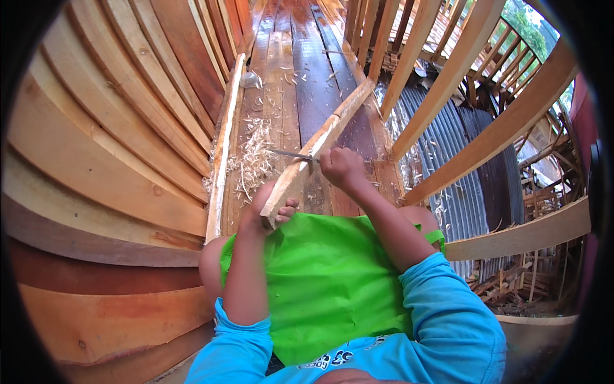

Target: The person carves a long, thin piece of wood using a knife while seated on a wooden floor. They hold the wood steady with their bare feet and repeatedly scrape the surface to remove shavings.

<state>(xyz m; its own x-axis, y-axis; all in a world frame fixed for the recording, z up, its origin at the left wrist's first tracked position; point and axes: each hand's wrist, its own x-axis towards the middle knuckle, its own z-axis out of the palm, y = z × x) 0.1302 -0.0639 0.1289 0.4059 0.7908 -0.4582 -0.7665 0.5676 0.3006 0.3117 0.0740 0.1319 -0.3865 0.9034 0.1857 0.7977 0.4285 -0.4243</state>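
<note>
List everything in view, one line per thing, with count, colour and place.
Wooden stick: one, pale, slanting from the lap up to the right over the deck, near end in the left hand.
Knife blade: one, grey metal, laid against the stick, in the right hand.
Wood shavings: a scatter, pale, on the deck left of the stick.
Loose batten: one, pale, lying along the deck's left edge.
Deck planks: several, dark brown, ahead.
Curved hull planks: many, tan to red-brown, left.
Slanted frame timbers: several, light, right.
Corrugated sheet: grey, behind the timbers.
Green shorts: one, lap.
Left hand: grips the stick's end.
Right hand: closed on the knife.
</note>
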